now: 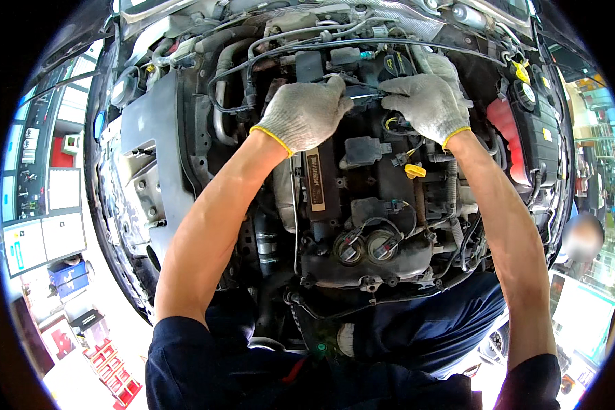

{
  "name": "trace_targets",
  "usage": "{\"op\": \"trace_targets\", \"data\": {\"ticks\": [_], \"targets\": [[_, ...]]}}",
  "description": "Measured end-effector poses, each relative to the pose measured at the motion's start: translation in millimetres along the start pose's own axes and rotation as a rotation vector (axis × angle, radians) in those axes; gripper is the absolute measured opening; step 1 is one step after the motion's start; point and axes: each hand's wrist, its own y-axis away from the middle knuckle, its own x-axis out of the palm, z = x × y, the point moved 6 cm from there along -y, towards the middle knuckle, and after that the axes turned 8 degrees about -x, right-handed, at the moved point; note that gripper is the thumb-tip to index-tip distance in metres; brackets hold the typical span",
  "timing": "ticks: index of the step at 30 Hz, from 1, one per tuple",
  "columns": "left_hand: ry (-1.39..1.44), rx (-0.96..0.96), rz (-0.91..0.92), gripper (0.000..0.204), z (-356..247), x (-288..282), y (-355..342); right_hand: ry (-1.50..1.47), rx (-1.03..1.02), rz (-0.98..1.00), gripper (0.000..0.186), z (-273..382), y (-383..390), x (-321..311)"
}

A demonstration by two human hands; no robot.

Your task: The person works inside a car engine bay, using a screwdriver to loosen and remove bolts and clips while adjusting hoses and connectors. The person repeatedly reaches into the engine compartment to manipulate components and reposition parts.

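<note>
Both gloved hands are set deep in the engine bay. Left hand fingers are curled onto a black hose, steadying it; right hand fingers are clenched around the same hose, beside a yellow dipstick handle.

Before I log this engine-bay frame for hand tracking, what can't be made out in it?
All in the head view:
- The left hand fingertips: curled under the glove, so the grip is unclear.
- The slim part between the hands: mostly covered by the right hand; its kind is unclear.
- The engine's lower front: hidden by the person's dark clothing.
- The red cover: partly behind the right forearm.
- A person at the right rim: blurred.
</note>
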Motion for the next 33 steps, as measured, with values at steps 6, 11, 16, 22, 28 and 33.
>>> {"op": "trace_targets", "data": {"ticks": [6,11,16,22,28,33], "targets": [[0.114,-0.093,-0.057,0.028,12.5,-9.5,-5.9,-0.145,0.107,-0.127,0.031,-16.5,19.4,-5.3],[0.097,-0.162,-0.209,0.032,18.2,-24.4,-17.2,-0.291,-0.080,-0.147,0.039,-22.9,6.2,-30.1],[0.050,-0.114,-0.190,0.031,20.1,-14.2,-45.4,0.352,-0.264,-0.501,0.026,-19.9,-40.5,-63.7],[0.011,-0.136,-0.155,0.030,32.3,-4.6,-57.7,0.371,-0.371,0.047,0.031,-1.2,-95.8,-50.5],[-0.052,-0.053,-0.203,0.029,27.2,-8.3,-61.9,0.211,-0.349,0.313,0.038,6.5,-106.6,-59.7],[-0.076,-0.034,-0.230,0.026,25.1,-7.2,-63.2,0.331,-0.378,0.353,0.031,32.9,-108.0,-47.7]]}}
